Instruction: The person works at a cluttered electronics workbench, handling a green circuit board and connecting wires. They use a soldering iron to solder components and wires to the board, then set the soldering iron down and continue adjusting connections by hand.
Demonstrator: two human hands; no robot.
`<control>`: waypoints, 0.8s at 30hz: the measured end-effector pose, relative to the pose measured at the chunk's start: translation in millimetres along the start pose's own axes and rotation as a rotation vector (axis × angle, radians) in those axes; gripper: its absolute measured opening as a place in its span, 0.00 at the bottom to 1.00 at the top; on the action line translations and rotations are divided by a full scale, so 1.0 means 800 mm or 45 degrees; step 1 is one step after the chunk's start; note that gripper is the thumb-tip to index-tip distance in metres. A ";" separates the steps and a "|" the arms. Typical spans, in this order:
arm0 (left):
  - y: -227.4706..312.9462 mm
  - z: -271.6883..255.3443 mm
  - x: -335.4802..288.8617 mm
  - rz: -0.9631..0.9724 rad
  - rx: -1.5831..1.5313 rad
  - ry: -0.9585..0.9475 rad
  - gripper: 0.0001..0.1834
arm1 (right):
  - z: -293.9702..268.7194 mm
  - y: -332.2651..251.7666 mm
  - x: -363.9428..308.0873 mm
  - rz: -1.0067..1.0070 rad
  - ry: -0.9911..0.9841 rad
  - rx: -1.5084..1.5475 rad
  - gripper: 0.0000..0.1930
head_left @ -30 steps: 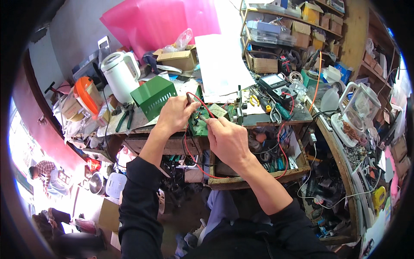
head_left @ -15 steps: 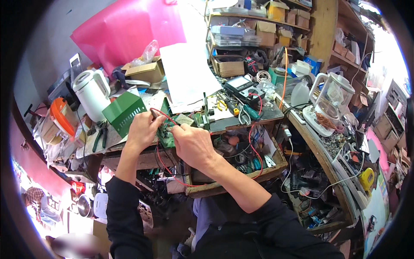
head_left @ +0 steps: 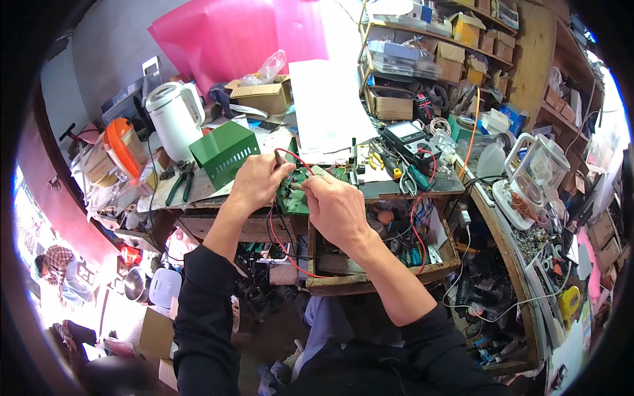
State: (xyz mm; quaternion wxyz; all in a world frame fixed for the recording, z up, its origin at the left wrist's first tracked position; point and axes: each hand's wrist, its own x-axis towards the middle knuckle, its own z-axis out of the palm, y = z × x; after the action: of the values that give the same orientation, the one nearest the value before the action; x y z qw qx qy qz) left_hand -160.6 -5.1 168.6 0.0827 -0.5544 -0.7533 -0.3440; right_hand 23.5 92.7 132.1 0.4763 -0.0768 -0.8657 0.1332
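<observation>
My left hand (head_left: pixel 256 185) is closed around a dark, pen-like test probe (head_left: pixel 279 158) whose top sticks up past the fingers. My right hand (head_left: pixel 340 210) is closed in a pinch at the end of a red test lead (head_left: pixel 295 157), its tip hidden by the fingers. Both hands are over a green circuit board (head_left: pixel 292 198) at the bench's front edge. Red and black leads hang below it. A green metal case (head_left: pixel 226 153) with slots sits left of the board. To the right lies a multimeter (head_left: pixel 408 136) with a red lead.
An open wooden drawer (head_left: pixel 383 280) full of tools juts out below my right forearm. Pliers with dark green handles (head_left: pixel 179 185) lie left of the case. Yellow-handled pliers (head_left: pixel 376 162) are by the multimeter. A white jug (head_left: pixel 173 119) stands behind, and a glass blender jar (head_left: pixel 538 165) at right.
The whole scene has shifted right in the picture as the view turned. Both hands remain at the board, still gripping. My right hand sits slightly farther from the board's middle.
</observation>
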 end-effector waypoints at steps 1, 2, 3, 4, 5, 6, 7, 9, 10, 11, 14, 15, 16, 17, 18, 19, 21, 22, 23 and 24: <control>0.003 -0.002 -0.001 -0.013 0.002 -0.006 0.21 | 0.001 0.000 0.000 0.007 -0.004 0.007 0.04; 0.007 -0.004 -0.002 -0.026 0.001 -0.013 0.21 | 0.001 0.000 0.000 0.007 -0.007 -0.002 0.04; 0.008 -0.006 -0.004 -0.039 0.005 -0.018 0.21 | 0.002 -0.001 0.001 0.005 -0.009 -0.008 0.04; 0.005 -0.005 -0.003 -0.030 0.002 -0.007 0.21 | 0.003 -0.001 0.001 0.003 -0.011 -0.016 0.04; 0.000 -0.001 -0.002 -0.019 -0.002 0.003 0.22 | 0.004 -0.001 0.001 0.000 -0.014 -0.013 0.04; -0.001 0.001 0.001 -0.003 -0.009 0.012 0.22 | 0.006 0.002 0.001 -0.002 -0.015 -0.014 0.04; -0.001 0.001 0.001 -0.001 -0.002 0.025 0.22 | 0.007 0.004 0.001 -0.003 -0.015 -0.017 0.04; 0.002 0.003 0.001 0.007 0.001 0.050 0.22 | 0.007 0.003 0.001 0.000 -0.012 -0.022 0.04; -0.006 0.004 0.001 0.029 -0.015 0.034 0.22 | 0.008 0.002 0.001 0.003 -0.011 -0.028 0.04; -0.007 0.002 0.000 0.023 -0.042 0.022 0.21 | 0.010 0.002 0.003 0.001 -0.023 -0.018 0.04; -0.002 -0.003 0.000 0.021 -0.066 0.004 0.18 | 0.012 0.005 0.005 -0.023 -0.034 -0.022 0.04; -0.003 -0.002 -0.001 0.003 -0.079 0.000 0.18 | 0.012 0.006 0.004 -0.024 -0.027 -0.040 0.04; -0.002 -0.002 -0.001 -0.016 -0.090 -0.004 0.18 | 0.012 0.007 0.004 -0.025 -0.019 -0.055 0.04; 0.001 -0.002 0.001 0.028 -0.097 0.004 0.19 | 0.011 0.007 0.004 -0.029 -0.012 -0.068 0.04; 0.001 0.000 0.004 0.060 -0.090 0.006 0.20 | 0.007 0.005 0.004 0.004 -0.025 -0.078 0.03; -0.001 -0.004 0.000 0.070 -0.063 0.015 0.20 | 0.002 -0.005 0.005 0.027 -0.045 -0.061 0.03; -0.010 -0.003 -0.001 0.081 0.016 0.041 0.21 | -0.003 -0.013 0.002 0.038 -0.042 -0.022 0.04; -0.007 0.001 0.002 0.075 0.011 0.031 0.22 | -0.005 -0.012 0.001 0.038 -0.058 -0.044 0.04; -0.004 0.003 0.002 0.070 -0.008 0.021 0.22 | -0.006 -0.012 -0.001 0.040 -0.077 -0.038 0.04; -0.001 0.002 0.001 0.067 -0.025 0.011 0.22 | -0.008 -0.013 -0.002 0.042 -0.093 -0.031 0.04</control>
State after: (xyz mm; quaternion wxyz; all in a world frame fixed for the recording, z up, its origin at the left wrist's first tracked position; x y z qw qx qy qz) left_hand -161.4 -3.5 167.5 0.0894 -0.5735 -0.7345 -0.3515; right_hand 29.8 83.4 137.4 0.4410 -0.0921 -0.8828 0.1332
